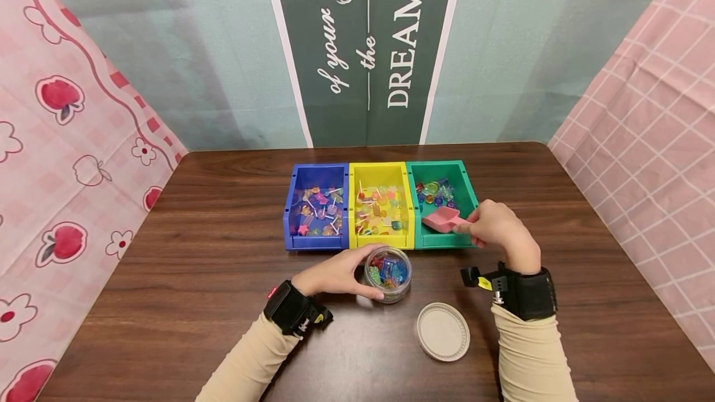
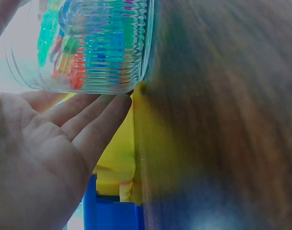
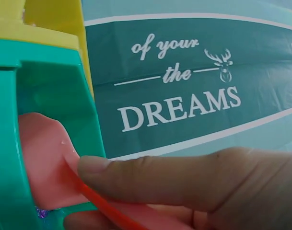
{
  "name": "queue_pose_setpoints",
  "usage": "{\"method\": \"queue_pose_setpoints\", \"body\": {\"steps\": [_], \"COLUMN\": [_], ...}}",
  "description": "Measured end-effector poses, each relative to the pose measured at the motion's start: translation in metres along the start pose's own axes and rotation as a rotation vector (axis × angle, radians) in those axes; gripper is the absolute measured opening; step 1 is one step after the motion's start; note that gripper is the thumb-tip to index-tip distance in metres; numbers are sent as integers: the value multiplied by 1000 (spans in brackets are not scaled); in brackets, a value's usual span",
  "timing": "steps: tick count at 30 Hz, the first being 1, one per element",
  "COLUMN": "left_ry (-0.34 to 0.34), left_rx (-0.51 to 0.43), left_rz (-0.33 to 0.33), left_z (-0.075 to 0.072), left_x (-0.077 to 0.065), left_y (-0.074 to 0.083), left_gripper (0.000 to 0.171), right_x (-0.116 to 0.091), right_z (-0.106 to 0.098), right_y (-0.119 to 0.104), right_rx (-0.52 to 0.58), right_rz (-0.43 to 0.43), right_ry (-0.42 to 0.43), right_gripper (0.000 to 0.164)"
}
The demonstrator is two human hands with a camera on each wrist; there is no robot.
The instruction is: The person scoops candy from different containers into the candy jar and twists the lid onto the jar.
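My right hand (image 1: 499, 226) pinches the handle of a small pink scoop (image 1: 442, 219), its blade inside the green bin (image 1: 467, 194). Close up in the right wrist view, the thumb lies along the handle of the scoop (image 3: 45, 160). Colourful translucent charms (image 1: 436, 191) lie toward the back of that bin. With thumb and fingers on either side, my left hand (image 1: 339, 273) holds a clear round jar (image 1: 389, 294) on the table. Several bright charms (image 1: 393, 270) fill part of the open jar. The ribbed wall of the jar (image 2: 114, 52) shows in the left wrist view.
A yellow bin (image 1: 409, 239) and a blue bin (image 1: 288, 219), both with small charms, adjoin the green one on its left. A round cream lid (image 1: 443, 332) lies right of the jar. Printed cloth (image 1: 223, 48) hangs behind the brown table (image 1: 184, 303).
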State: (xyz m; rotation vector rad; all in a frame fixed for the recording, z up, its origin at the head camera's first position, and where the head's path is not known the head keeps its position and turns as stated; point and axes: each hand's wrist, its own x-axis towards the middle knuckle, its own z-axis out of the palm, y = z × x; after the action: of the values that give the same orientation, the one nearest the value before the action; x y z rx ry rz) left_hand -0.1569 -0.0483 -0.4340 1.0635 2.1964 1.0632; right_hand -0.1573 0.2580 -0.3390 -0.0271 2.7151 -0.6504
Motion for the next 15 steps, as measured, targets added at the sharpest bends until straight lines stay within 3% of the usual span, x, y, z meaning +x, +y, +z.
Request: {"method": "queue_pose_setpoints", "body": {"steps": [15], "left_ry": [1], "left_rx": [5], "left_rz": [13], "left_z": [0], "left_x": [1], "left_y": [0], "left_gripper": [84], "right_x": [2], "right_z": [5], "right_y": [6], "right_rx": [-2], "right_rz": [66], "right_ry": [-162], "right_gripper": [34]}}
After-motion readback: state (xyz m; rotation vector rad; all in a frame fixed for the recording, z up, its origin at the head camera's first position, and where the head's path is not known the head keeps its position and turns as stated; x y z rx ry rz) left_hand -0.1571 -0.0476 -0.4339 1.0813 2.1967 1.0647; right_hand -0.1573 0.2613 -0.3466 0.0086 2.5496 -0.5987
